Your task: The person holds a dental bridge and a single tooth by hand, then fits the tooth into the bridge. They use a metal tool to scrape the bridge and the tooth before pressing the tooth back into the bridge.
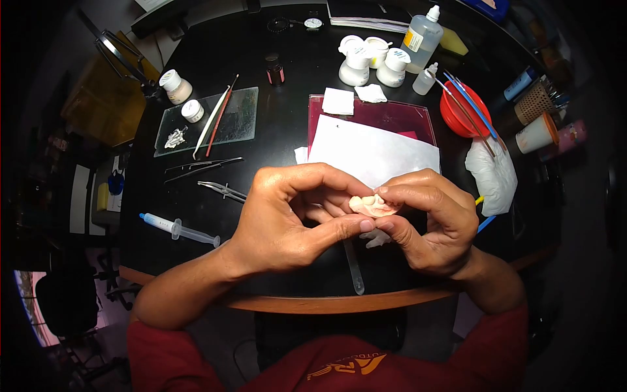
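Observation:
A small dental model (372, 206), pinkish with cream-coloured teeth on top, is held up between both hands over the near part of the black table. My left hand (294, 215) grips its left end, thumb below and fingers curled behind. At the right end, the thumb and fingertips of my right hand (431, 219) pinch it. Under the hands lies a crumpled whitish piece (377, 240), partly covered. A clear flat stick (354, 271) points toward the table's front edge. Behind the model, a white paper sheet (372, 150) rests on a dark red plate (418, 119).
On the left, a glass slab (245, 114) bears a small jar (192, 111) and instruments; tweezers (225, 191) and a syringe (179, 228) lie nearer. White jars (356, 68) and a clear bottle (423, 42) stand behind. A red bowl (457, 114) with brushes is at right, near a crumpled tissue (491, 173).

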`<state>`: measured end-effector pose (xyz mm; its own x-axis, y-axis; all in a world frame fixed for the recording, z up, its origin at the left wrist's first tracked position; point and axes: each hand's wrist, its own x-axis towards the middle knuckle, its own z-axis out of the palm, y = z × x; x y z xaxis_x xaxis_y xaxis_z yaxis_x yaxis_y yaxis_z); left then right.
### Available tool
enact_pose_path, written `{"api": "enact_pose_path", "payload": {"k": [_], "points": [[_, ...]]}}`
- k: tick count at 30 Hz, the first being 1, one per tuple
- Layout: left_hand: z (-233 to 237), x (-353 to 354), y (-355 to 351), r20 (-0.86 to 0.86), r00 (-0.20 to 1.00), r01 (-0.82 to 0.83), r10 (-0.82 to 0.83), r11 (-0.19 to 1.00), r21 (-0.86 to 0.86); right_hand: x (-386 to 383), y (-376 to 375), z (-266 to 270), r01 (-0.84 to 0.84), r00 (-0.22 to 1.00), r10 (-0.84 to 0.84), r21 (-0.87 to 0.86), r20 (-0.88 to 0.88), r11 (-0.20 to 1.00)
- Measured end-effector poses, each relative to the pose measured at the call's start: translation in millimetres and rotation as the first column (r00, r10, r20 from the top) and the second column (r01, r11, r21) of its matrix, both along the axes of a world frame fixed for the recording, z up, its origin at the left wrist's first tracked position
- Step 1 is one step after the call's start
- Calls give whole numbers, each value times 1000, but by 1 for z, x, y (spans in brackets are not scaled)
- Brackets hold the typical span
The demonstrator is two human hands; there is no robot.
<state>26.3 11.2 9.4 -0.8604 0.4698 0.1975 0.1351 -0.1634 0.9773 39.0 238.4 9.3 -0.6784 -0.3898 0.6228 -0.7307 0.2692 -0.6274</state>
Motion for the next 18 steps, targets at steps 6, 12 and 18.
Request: {"api": "enact_pose_path", "payload": {"k": [6, 12, 18], "points": [[0, 0, -1, -31, 1000, -4, 3, 999, -37, -1, 0, 1, -6, 1000, 6, 7, -9, 1000], [-1, -1, -1, -85, 996, 6, -8, 1000, -20, 0, -2, 0, 0, 999, -1, -20, -52, 1000], [-1, -5, -3, -207, 977, 44, -60, 996, -79, 1, -2, -2, -1, 997, -3, -50, -76, 999]]}}
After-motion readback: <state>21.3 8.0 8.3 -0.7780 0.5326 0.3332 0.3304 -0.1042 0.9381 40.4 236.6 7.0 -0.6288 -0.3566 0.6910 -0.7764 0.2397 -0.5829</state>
